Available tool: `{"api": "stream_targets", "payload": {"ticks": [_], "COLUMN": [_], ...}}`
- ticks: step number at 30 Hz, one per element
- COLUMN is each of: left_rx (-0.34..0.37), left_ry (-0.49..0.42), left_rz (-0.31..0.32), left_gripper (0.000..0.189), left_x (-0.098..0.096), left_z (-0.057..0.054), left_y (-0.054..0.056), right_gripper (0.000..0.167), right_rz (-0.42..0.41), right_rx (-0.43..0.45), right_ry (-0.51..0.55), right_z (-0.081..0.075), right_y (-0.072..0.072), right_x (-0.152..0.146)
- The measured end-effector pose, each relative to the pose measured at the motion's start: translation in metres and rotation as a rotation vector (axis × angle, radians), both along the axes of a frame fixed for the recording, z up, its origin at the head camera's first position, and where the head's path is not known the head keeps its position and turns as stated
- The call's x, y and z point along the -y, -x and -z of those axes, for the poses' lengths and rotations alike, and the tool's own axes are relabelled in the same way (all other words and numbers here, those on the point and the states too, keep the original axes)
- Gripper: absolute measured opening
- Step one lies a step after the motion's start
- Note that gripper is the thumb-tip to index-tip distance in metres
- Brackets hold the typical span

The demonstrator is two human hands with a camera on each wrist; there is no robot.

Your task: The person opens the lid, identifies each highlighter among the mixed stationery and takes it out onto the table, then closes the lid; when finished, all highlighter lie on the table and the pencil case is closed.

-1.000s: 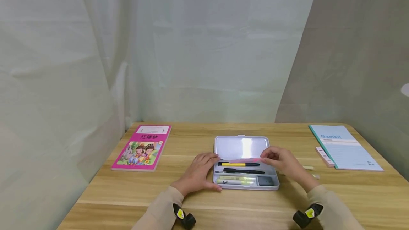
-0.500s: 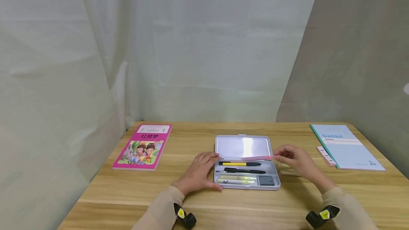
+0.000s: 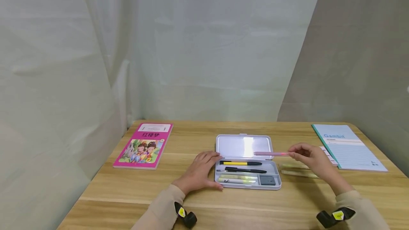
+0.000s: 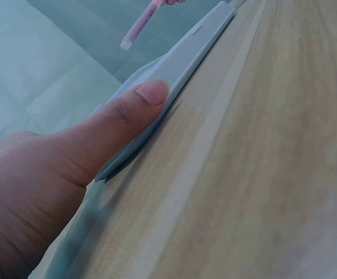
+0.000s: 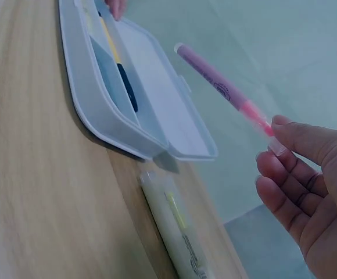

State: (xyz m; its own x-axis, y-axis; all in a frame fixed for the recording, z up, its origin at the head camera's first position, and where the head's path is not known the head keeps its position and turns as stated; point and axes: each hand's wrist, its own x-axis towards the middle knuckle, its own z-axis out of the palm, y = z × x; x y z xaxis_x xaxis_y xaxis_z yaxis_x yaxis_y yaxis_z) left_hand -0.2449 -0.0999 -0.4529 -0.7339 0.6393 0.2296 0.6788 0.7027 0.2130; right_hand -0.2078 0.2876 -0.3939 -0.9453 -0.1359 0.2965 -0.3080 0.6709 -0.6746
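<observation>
A white pencil case (image 3: 231, 147) lies with its lid up in the head view. My left hand (image 3: 198, 174) grips its left end, fingers at the hinge corner and thumb (image 4: 122, 119) along the front wall. Between thumb and fingertips my right hand (image 3: 311, 158) pinches a pink highlighter (image 5: 215, 81) by its capped end. The highlighter is raised, its other end overlapping the lid's right part in the head view. Inside the case lie a yellow-and-black pen (image 3: 239, 163), a black pen (image 3: 245, 170), pale yellow highlighters (image 3: 237, 179) and a dark grey block (image 3: 267, 180).
Pale yellow highlighters (image 3: 298, 174) lie on the wooden table (image 3: 249, 208), right of the case, partly behind my right hand. A pink book (image 3: 143, 146) is at far left. A light blue notebook (image 3: 349, 148) overlaps a small pink-and-white item (image 3: 329, 156) at right.
My right hand has carried the pink highlighter up and to the right, out of the case. The left hand keeps its place on the case.
</observation>
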Motion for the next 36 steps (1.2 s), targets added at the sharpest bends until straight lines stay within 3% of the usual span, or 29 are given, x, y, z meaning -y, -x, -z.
{"api": "stream_targets", "payload": {"ticks": [6,19,36], "left_rx": [0.017,-0.025,0.001], "left_ry": [0.000,-0.011,-0.004], "left_rz": [-0.004,0.009,0.002], "left_gripper": [0.099,0.099,0.099], "left_x": [-0.001,0.000,0.000], "left_z": [-0.002,0.003,0.002], "left_y": [0.000,0.002,0.001], "right_gripper": [0.010,0.016,0.024], "right_rz": [0.004,0.048,0.086], "right_rx": [-0.058,-0.039,0.046], "right_ry": [0.001,-0.009,0.039], "right_z": [0.001,0.004,0.017], "right_y": [-0.002,-0.008,-0.012], "right_x": [-0.013,-0.041,-0.063]}}
